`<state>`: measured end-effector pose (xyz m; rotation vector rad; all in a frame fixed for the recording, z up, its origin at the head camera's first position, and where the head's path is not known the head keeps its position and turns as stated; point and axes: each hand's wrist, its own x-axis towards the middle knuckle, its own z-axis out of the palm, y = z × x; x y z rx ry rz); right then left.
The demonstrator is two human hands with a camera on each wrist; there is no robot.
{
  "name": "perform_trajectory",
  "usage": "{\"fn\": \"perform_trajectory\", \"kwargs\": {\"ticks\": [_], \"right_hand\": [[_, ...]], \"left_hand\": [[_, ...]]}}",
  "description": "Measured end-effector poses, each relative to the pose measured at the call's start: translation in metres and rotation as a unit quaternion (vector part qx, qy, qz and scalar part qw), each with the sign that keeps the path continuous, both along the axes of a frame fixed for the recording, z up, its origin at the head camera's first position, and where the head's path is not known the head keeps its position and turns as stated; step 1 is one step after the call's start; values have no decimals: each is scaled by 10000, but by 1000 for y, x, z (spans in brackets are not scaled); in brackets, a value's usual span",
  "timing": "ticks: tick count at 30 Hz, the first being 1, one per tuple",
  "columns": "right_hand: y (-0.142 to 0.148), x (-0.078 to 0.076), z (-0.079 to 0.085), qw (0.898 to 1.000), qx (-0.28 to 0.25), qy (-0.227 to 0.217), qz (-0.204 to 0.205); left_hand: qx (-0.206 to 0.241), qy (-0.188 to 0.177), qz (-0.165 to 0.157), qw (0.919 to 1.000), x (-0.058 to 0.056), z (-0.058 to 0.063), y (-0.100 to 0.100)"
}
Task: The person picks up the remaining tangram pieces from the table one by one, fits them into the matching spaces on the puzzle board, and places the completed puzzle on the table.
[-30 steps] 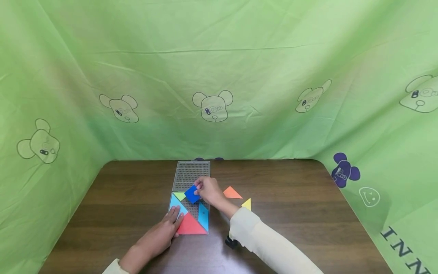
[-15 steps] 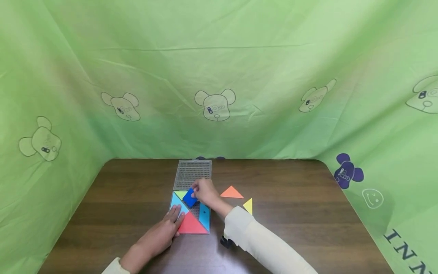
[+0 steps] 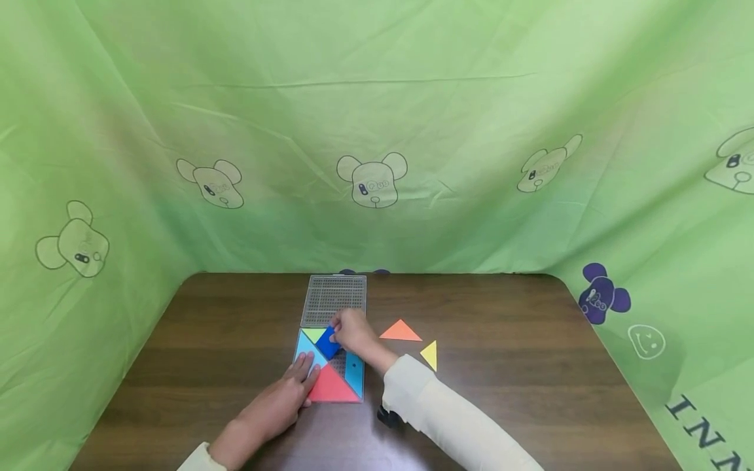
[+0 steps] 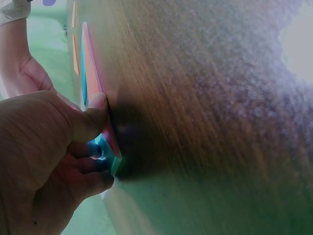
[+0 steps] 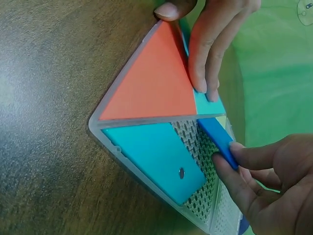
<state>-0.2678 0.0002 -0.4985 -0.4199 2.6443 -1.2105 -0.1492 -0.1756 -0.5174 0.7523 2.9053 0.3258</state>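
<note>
Over the tray (image 5: pixel 198 147) on the brown worktop (image 3: pixel 518 373), my right grip (image 3: pixel 352 332) pinches the blue square (image 3: pixel 326 343) between thumb and fingertip. From the right wrist I see that square tilted, its free end low by the light-blue triangle (image 3: pixel 306 345) and the light-green triangle (image 3: pixel 313 334); whether it touches either, I cannot tell. My left grip (image 3: pixel 288 390) lies with its fingers fairly straight on the light-blue triangle, thumb at the tray's near edge beside the red triangle (image 3: pixel 334 387). Those two triangles sit edge to edge in the tray's near left half. Along its right side lies the teal parallelogram (image 5: pixel 151 156), a small hole near one end, with bare mesh between it and my blue square. Joined to the tray's far edge is a mesh panel (image 3: pixel 336 294), lying flat. Off to the right of the tray, an orange triangle (image 3: pixel 401 331) and a yellow triangle (image 3: pixel 430 356) lie near each other on the worktop. Cream sleeves (image 3: pixel 453 412) cover my arms, and a green curtain (image 3: pixel 377 72) hangs behind.
</note>
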Motion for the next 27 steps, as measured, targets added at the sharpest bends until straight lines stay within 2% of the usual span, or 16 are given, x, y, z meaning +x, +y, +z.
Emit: {"fn": "perform_trajectory", "kwargs": {"ticks": [6, 19, 27], "right_hand": [[-1, 1, -3, 9999, 120, -42, -85], [-1, 4, -5, 9975, 531, 426, -173], [-1, 8, -6, 9981, 397, 295, -371]], "left_hand": [[55, 269, -153, 9995, 1, -2, -1], [72, 324, -145, 9993, 0, -5, -1], [106, 267, -125, 9995, 0, -4, -1]]}}
